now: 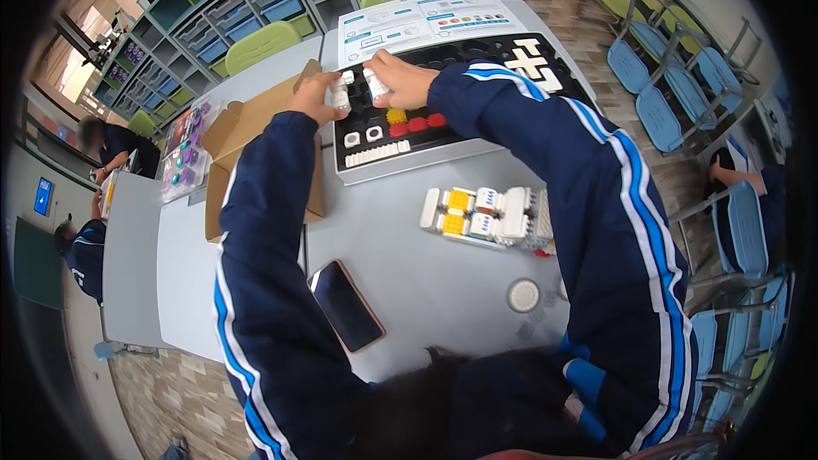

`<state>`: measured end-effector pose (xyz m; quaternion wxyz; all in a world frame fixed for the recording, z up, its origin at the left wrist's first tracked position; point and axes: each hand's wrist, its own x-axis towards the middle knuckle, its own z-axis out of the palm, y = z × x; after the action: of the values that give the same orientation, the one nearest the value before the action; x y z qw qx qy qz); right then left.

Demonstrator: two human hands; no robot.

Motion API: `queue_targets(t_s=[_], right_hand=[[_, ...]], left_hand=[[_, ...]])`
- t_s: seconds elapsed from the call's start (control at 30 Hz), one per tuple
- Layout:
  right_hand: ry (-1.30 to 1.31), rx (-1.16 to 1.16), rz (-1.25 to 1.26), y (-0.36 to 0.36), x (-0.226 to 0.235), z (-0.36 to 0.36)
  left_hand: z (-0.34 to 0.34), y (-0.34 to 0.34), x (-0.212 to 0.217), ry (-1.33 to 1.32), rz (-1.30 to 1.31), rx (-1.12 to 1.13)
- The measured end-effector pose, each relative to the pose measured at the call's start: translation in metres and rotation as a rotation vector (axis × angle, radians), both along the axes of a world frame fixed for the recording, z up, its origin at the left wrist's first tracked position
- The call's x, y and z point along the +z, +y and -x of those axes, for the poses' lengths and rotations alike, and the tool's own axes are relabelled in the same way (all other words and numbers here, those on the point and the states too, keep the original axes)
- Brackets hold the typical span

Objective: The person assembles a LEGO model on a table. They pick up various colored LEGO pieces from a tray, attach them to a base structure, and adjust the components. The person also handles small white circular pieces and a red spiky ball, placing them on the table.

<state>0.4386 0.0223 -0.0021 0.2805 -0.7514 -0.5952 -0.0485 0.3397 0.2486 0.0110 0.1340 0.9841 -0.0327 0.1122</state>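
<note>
Both my hands are over the left part of a black sorting tray (477, 134) with moulded slots. My left hand (317, 95) is closed on a white building block (340, 97) at the tray's left edge. Just to its right, my right hand (404, 83) pinches another white block (373, 83). In front of them sit yellow pieces (396, 117), red pieces (417, 125), small white cubes (352, 140) and a row of thin white pieces (377, 153). Large white pieces (530, 63) lie at the tray's far right.
A built block model (486, 215) in white, yellow and grey stands nearer me, with a round pale disc (523, 296) beside it. A phone (347, 305) lies at the front left. An open cardboard box (256, 119) flanks the tray; a printed sheet (362, 27) lies behind it.
</note>
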Motion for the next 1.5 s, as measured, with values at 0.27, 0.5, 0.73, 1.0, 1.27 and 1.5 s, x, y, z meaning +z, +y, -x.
queue_targets(t_s=[0.27, 0.5, 0.73, 1.0, 1.27, 1.5], right_hand=[[0.047, -0.151, 0.025, 0.052, -0.060, -0.041], [0.004, -0.181, 0.070, 0.061, -0.073, -0.058], [0.091, -0.265, 0.238, 0.068, -0.068, -0.053], [0.147, -0.292, 0.254, 0.071, -0.071, -0.058], [0.015, -0.168, 0.193, 0.025, -0.041, -0.056], [-0.132, -0.118, 0.079, -0.117, 0.049, -0.021]], left_hand=[[-0.062, 0.016, -0.041, 0.109, 0.017, 0.073], [-0.071, 0.019, -0.044, 0.220, -0.023, 0.117], [-0.071, 0.019, -0.050, 0.174, 0.073, 0.076], [-0.066, 0.032, -0.066, 0.100, 0.264, 0.035], [-0.054, 0.020, -0.058, 0.218, 0.213, 0.079], [-0.053, 0.047, -0.062, 0.057, 0.054, -0.027]])
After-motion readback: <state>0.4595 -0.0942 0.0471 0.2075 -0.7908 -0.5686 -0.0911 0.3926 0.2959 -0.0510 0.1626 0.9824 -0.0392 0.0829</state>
